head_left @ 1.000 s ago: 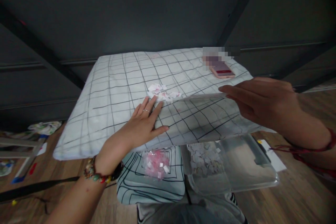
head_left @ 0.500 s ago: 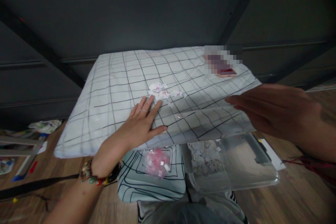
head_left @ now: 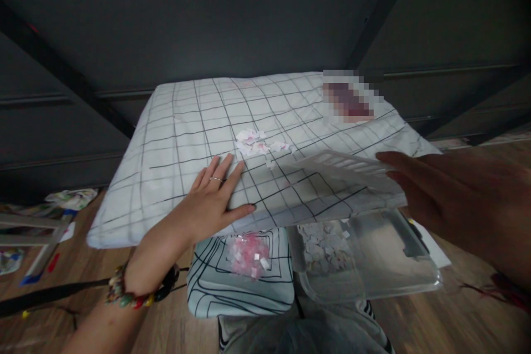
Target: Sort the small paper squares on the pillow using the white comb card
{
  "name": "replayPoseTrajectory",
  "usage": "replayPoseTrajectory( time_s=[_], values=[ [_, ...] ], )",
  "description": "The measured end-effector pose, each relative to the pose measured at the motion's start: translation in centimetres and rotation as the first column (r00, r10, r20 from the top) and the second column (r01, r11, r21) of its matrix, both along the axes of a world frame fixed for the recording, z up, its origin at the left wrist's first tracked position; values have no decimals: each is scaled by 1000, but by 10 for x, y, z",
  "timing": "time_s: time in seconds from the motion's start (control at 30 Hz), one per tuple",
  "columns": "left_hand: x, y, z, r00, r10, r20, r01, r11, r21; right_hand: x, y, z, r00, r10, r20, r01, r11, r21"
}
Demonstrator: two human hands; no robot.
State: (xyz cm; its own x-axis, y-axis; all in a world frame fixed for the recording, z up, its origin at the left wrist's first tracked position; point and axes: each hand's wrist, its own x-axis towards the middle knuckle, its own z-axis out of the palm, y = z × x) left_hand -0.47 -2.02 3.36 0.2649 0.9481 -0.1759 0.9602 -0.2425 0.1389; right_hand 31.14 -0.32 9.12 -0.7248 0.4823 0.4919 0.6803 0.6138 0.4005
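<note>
My left hand (head_left: 213, 196) lies flat on the white checked tablecloth (head_left: 182, 133), fingers stretched out, just short of a small heap of torn white and pink paper scraps (head_left: 253, 142). At the right, my right hand (head_left: 443, 193) has its fingers closed on the end of a flat white slotted plastic piece (head_left: 348, 165). That piece is tilted over the front part of the cloth, its far end pointing left toward the scraps. Its exact kind does not show.
Below the table edge, a clear plastic box (head_left: 398, 287) holds many white paper bits (head_left: 327, 246). Left of it, a blue-green patterned stool (head_left: 207, 293) bears a pink and white pile (head_left: 249, 254). A phone-like item (head_left: 352, 105), blurred, lies back right. Dark panels (head_left: 249, 16) stand behind.
The white slotted piece now shows its face below my right hand's fingertips. My right hand has moved slightly right and down. My left hand has slid slightly left, away from the scraps.
</note>
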Motion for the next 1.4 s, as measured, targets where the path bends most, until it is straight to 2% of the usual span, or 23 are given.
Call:
replayPoseTrajectory(
  time_s=[0.07,0.1,0.27,0.43,0.53,0.77,0.83,0.9,0.97,1.03,1.27,1.4],
  values=[
    [-9,-5,-3,999,26,-24,-26,1000,4,-4,-8,-1,994,81,80,-86,994,62],
    [-13,-8,-4,999,38,-33,-38,999,8,-7,-11,-2,990,116,83,-121,991,56],
    [-25,-16,-4,992,112,-49,-112,994,16,-34,-26,-3,963,263,-58,-267,961,-74],
    [-26,-21,-2,981,177,-77,-178,984,-6,-44,-18,1,962,268,-46,-270,962,-40],
    [-28,-23,-2,984,168,-62,-167,986,19,-47,-14,3,957,289,-6,-289,957,-8],
    [-33,-23,-5,991,129,-29,-128,991,38,-47,-36,10,906,423,-15,-423,902,-87],
    [-32,-21,-4,991,129,-25,-128,991,46,-42,-34,12,914,407,-4,-406,911,-74],
    [-27,-19,-1,985,169,-35,-169,986,17,-37,-26,14,942,337,11,-336,941,-23],
    [-18,-16,3,973,227,-52,-228,974,-13,-33,-14,15,968,251,31,-252,966,62],
    [-9,-12,6,966,254,-55,-255,967,-14,-32,-1,14,979,195,55,-201,969,147],
    [16,4,6,982,188,30,-188,982,20,-30,25,5,992,113,57,-121,978,169],
    [26,10,5,994,89,70,-91,996,18,-28,32,3,997,71,38,-76,986,148]
  ],
)
